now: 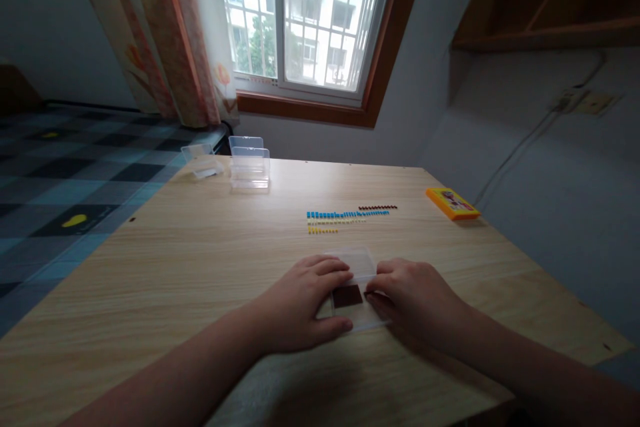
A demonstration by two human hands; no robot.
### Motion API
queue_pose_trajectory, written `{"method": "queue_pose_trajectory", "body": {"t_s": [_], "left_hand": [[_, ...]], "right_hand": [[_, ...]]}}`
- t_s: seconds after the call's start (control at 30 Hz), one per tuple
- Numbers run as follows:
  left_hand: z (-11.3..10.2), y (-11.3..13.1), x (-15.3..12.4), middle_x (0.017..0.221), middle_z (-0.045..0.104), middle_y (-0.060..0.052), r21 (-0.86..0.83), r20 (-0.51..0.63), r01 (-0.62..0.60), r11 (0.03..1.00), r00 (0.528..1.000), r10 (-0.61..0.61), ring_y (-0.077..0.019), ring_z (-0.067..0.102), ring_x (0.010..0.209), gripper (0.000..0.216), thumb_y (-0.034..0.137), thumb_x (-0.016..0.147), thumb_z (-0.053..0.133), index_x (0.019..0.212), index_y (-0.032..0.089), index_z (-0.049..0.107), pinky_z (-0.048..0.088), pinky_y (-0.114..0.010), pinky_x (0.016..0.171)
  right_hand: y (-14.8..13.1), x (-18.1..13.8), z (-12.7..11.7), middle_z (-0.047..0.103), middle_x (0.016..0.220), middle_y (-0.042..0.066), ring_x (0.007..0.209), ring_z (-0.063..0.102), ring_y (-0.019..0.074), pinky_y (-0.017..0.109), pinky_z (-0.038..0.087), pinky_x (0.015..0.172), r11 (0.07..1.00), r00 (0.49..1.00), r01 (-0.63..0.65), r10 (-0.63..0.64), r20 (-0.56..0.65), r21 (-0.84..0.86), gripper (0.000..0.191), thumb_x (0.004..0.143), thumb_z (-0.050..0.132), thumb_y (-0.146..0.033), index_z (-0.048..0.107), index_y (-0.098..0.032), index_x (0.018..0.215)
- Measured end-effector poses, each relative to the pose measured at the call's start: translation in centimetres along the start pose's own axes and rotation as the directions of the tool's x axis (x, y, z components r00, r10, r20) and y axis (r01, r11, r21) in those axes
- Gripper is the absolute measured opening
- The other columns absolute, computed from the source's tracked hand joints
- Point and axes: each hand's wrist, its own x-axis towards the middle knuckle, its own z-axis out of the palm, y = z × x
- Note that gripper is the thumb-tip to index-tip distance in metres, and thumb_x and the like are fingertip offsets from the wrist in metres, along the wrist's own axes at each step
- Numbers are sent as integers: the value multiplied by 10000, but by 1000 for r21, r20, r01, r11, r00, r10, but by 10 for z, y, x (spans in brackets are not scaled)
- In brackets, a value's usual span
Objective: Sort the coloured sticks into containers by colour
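Nearest the camera, show a left forearm point(185, 363) and a right forearm point(530, 363), both bare and angled inward over the table point(150, 267). Have left hand point(310, 300) spread over the left side of an open clear box point(370, 320), thumb at the near rim, fingers apart from it on the far side. Find inside, between both hands and just beyond the left fingers, a dark brown piece point(347, 296). Keep right hand point(413, 297) at the box's right end, thumb and fingers drawn together over a dark sliver; cannot tell whether gripping or only touching it.

Across the surroundings, see at left a bed point(75, 193), then a curtain point(150, 27), a clear case point(203, 170) and, just beside it, a second clear case point(250, 173), both with lids up. Beyond the hands, note rows of tiny yellow pieces point(320, 231), pale pieces point(335, 221), blue pieces point(345, 214) and brown pieces point(379, 207), then an orange box point(453, 203) well apart at right. Lose the open box's left edge and right end behind the hands.

Notice checked cloth at left, printed folds, thin rectangular plastic, straight lines of small bits, pale streaked wood grain, and flat orange sides with a printed top.
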Motion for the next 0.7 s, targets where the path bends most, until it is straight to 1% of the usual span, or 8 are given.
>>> {"method": "queue_pose_trajectory", "body": {"t_s": [0.1,0.37,0.5,0.7], "left_hand": [[0,0,0,1413,642,-120,-3,7,5,1000,1000,-5,-359,548,1353,588,400,818,788,1355,209,645,396,-546,1188],[0,1,0,1411,643,-127,-3,6,7,1000,1000,-7,-351,550,1348,588,402,815,793,1348,199,649,397,-538,1184],[-1,2,1,1407,645,-127,-6,14,9,1000,1000,-9,-351,550,1347,592,395,807,799,1345,197,652,396,-535,1184],[0,1,2,1405,649,-116,-5,8,6,1000,1000,-6,-355,552,1346,580,399,812,797,1344,220,653,391,-541,1187]], "right_hand": [[2,0,4,744,885,18,776,661,164,278,353,664,1000,1000,6,-6,-26,-8,202,933,619,-201,789,-240,830],[5,-3,5,729,858,10,775,652,155,271,354,670,999,992,28,-23,-121,40,195,927,627,-184,801,-263,885],[5,-4,4,739,873,5,785,660,149,262,375,681,996,992,55,-46,-118,77,220,916,617,-153,803,-270,914],[5,1,7,743,896,8,774,658,144,260,385,678,997,995,55,-50,-87,52,217,925,607,-159,798,-253,888]]}}
